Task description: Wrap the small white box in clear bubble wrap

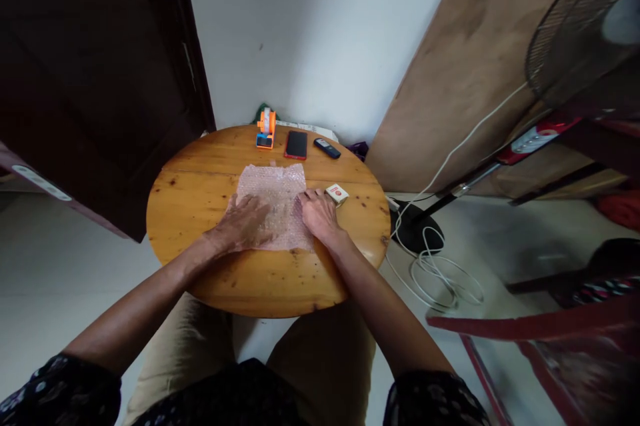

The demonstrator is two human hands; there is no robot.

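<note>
A sheet of pinkish bubble wrap (283, 193) lies spread on the round wooden table (195, 193). My left hand (245, 219) rests flat on the sheet's left part, fingers stretched out and slightly apart. At the sheet's right edge, my right hand (319, 213) has its fingers bent and pressed together on the wrap; their undersides are hidden. Just beyond that hand sits a small white box (337, 195) with a red mark, close to the fingers.
Along the table's far side stand an orange tape dispenser (266, 129), a red-edged phone (297, 145) and a dark handheld device (327, 148). To the right are a standing fan (585, 33) and a coiled white cable (440, 273) on the floor. A wall rises behind.
</note>
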